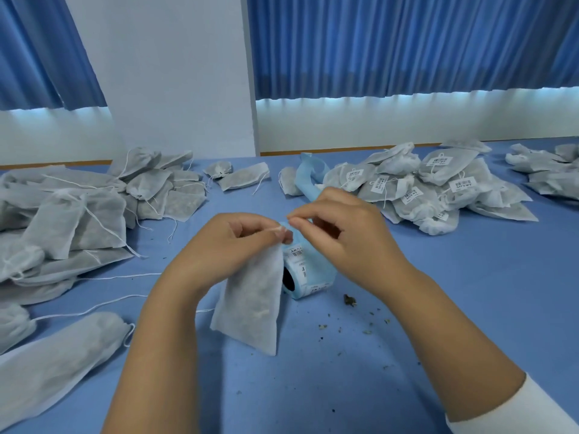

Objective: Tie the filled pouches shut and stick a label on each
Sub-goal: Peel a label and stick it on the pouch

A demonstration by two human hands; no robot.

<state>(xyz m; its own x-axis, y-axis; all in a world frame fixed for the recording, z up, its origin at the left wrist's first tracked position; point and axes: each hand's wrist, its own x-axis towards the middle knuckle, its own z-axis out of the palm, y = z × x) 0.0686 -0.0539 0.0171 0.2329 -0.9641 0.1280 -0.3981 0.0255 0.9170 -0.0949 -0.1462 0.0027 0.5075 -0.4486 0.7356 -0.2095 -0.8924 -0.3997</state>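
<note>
1. The pouch (250, 296) hangs over the middle of the tabletop (407, 324), its bottom corner just above or touching the cloth, right in front of the label roll (308, 270).
2. The left hand (232, 242) pinches the gathered neck of the pouch. The right hand (338, 233) pinches the string (275, 228) at that neck, fingers curled.
3. Whether a knot has formed is hidden behind the fingertips; it looks unfinished.
4. Handling: the pouch looks light, limp and thin-walled, with loose fill sagging inside. It should fold wherever it is squeezed, so the neck is the place to hold it and the flat side the place for a label.
5. The string is fine and likely slippery, so it needs a fingertip pinch close to the neck.
6. Crumbs (349, 300) on the cloth suggest fill escapes from an open or tilted pouch.
7. Room: an untied pile (78, 208) fills the left side to the far edge, with loose strings trailing towards the middle.
8. A labelled pile (423, 189) sits far right, near the far edge.
9. Between the piles, the bare tabletop on the near right gives the best space to lay the pouch flat.
</note>
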